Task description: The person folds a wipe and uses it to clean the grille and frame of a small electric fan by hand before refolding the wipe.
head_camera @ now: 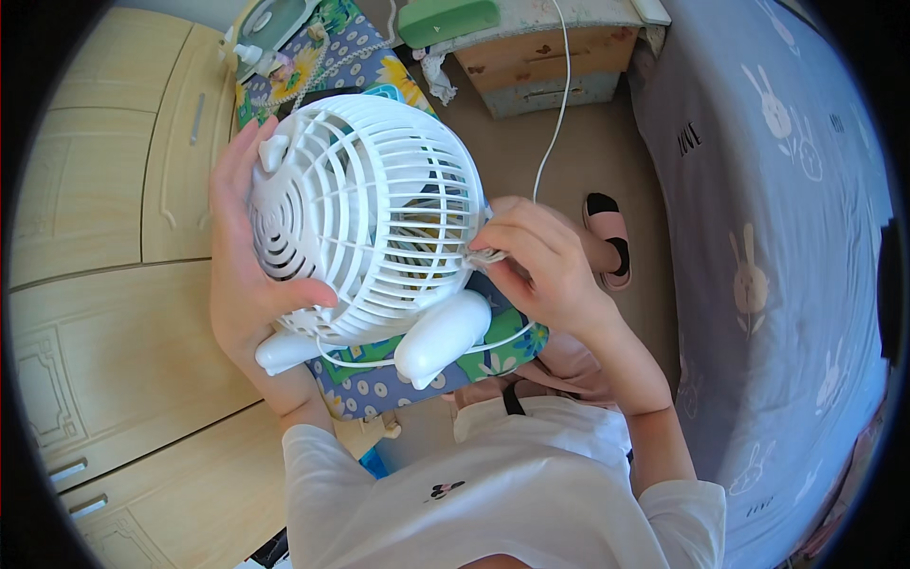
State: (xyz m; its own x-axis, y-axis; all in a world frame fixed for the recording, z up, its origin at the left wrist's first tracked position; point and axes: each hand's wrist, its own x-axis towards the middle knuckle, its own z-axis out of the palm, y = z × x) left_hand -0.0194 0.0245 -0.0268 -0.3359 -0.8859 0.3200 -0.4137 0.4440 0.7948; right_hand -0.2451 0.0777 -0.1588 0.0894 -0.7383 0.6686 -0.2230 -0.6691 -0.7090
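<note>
A white plastic electric fan lies tilted before me, its slatted rear housing towards me and its two rounded feet pointing down. My left hand is spread around the motor end of the housing, thumb below and fingers above, gripping it. Between the thumb and fingers of my right hand is a small crumpled greyish cloth, pressed at the right rim of the fan. A white power cord runs from beneath the fan past the right foot. Through the slats I see parts of the blades and patterned cover behind.
Under the fan is an ironing board with a flowered cover. An iron and a clear bottle lie at its far end. Cabinets flank the left, a bed with a grey rabbit-print cover the right. A drawer unit stands ahead.
</note>
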